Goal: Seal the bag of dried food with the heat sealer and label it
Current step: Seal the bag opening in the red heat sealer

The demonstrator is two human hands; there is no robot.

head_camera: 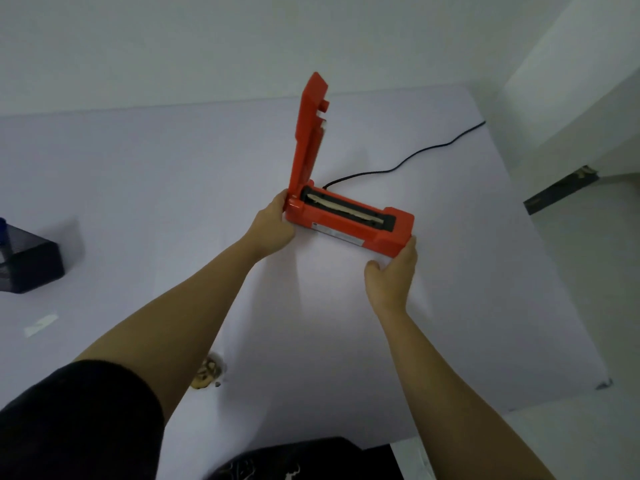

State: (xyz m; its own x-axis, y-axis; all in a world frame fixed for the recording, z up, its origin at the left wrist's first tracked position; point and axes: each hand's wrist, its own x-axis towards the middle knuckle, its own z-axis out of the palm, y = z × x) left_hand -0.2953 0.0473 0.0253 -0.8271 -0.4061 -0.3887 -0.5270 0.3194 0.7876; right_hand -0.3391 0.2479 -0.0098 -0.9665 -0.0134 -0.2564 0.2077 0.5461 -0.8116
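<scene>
A red heat sealer point(349, 226) stands on the white table point(173, 202), its lid raised upright so the sealing strip shows. My left hand point(275, 223) grips the hinge end of its base. My right hand point(393, 271) holds the opposite end, thumb against the side. A clear bag of dried food point(207, 374) lies near the table's front edge, partly hidden under my left forearm. A small white label point(41, 324) rests flat at the left.
A black power cord point(408, 161) runs from the sealer toward the back right table edge. A dark mesh organiser point(27, 261) with a blue item stands at the left edge. The table's right edge drops to a pale floor.
</scene>
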